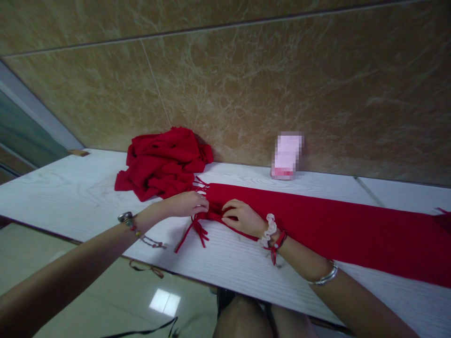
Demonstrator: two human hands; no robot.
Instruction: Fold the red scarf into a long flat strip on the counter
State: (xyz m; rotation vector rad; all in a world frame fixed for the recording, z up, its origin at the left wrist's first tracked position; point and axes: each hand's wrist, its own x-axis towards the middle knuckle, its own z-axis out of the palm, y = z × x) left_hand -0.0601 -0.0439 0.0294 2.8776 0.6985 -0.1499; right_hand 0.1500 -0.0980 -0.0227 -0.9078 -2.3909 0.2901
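A long red scarf (334, 230) lies flat along the white table, with tasselled fringe at its left end. At that end my left hand (192, 203) is closed on the scarf's edge, beside the loose tassels. My right hand (243, 217) has its fingers and thumb curled around a raised fold of the same scarf, a short way to the right. The cloth between the two hands is bunched. The exact grip of the fingertips is partly hidden by the fabric.
A crumpled heap of red cloth (165, 164) lies behind my left hand against the marbled wall (282, 84). A pixelated pink phone-shaped object (287, 155) leans on the wall. The white table (63, 183) has its front edge near my legs (243, 319).
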